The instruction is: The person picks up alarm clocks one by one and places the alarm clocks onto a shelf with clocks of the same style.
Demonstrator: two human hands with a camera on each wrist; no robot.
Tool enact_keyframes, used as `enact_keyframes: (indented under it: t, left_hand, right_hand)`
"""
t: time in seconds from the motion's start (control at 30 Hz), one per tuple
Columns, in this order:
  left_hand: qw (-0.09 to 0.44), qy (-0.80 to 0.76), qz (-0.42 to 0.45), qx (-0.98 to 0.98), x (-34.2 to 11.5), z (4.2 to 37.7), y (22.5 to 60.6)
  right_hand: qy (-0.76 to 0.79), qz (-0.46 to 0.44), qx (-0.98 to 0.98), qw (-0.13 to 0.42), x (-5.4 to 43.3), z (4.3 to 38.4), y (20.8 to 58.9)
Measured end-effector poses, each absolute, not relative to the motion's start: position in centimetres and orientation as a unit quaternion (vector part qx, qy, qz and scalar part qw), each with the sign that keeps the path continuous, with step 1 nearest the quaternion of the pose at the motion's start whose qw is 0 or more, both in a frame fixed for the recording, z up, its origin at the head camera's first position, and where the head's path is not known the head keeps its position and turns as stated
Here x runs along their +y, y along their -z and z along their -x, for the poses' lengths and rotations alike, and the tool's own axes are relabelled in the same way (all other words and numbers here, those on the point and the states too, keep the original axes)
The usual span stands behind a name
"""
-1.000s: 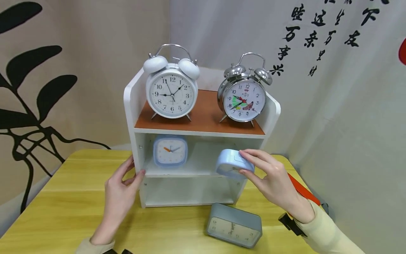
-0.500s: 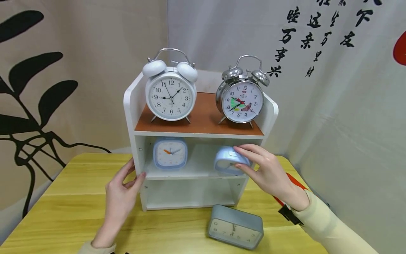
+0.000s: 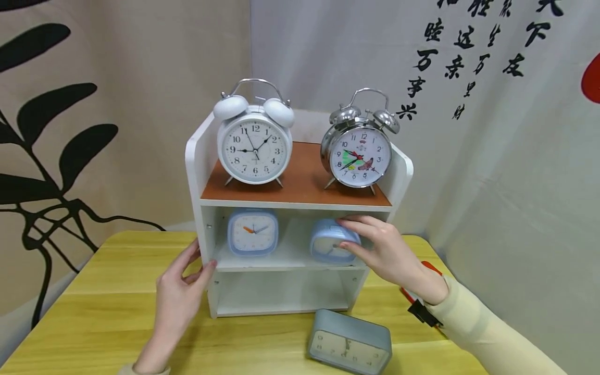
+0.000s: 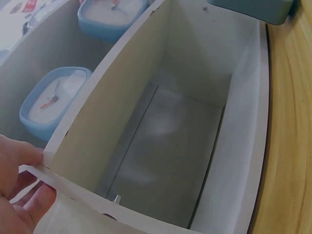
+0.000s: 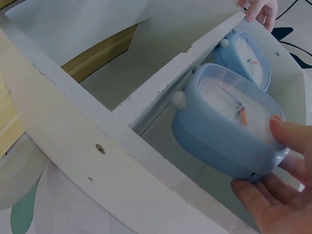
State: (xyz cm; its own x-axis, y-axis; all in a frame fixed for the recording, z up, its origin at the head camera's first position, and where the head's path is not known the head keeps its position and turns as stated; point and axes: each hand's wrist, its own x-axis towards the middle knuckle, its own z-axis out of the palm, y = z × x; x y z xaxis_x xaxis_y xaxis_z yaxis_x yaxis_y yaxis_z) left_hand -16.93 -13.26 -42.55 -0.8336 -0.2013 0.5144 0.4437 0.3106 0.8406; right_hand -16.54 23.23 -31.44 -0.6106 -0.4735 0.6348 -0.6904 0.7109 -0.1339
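Observation:
My right hand [image 3: 382, 250] grips a light blue alarm clock [image 3: 328, 242] by its top and front, at the right of the middle shelf [image 3: 290, 265] of a white shelf unit. The right wrist view shows this clock [image 5: 224, 126] between thumb and fingers, tilted. At the left of the same shelf stands a second blue clock [image 3: 253, 232], facing forward. My left hand [image 3: 180, 291] holds the unit's left side panel [image 3: 199, 208], thumb at its front edge. In the left wrist view the fingers [image 4: 39, 204] sit on either side of that panel.
On the brown top shelf [image 3: 300, 177] stand a white twin-bell clock [image 3: 255, 146] and a silver twin-bell clock [image 3: 360, 153]. A grey clock [image 3: 349, 341] lies on the wooden table [image 3: 248, 344] in front of the unit, at right. A red object [image 3: 431, 268] is partly behind my right arm.
My right hand has moved the blue clock left and into the middle shelf, turning its face more forward. The left hand keeps its hold on the side panel.

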Motion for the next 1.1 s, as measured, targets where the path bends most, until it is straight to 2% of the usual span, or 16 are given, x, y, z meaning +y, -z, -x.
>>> enact_keyframes:
  t: [0.4,0.7,1.1]
  left_hand:
    - [0.257,0.583,0.07,-0.767,-13.2,16.8,42.6]
    - [0.264,0.581,0.076,-0.766,-13.3,16.9,42.6]
    - [0.267,0.575,0.072,-0.77,-13.3,16.9,42.6]
  right_hand:
    - [-0.171,-0.31,-0.9,0.256,23.3,16.4,31.3]
    - [-0.08,-0.301,-0.921,0.234,23.0,16.4,30.6]
    - [0.025,-0.32,-0.896,0.308,22.5,16.7,31.0]
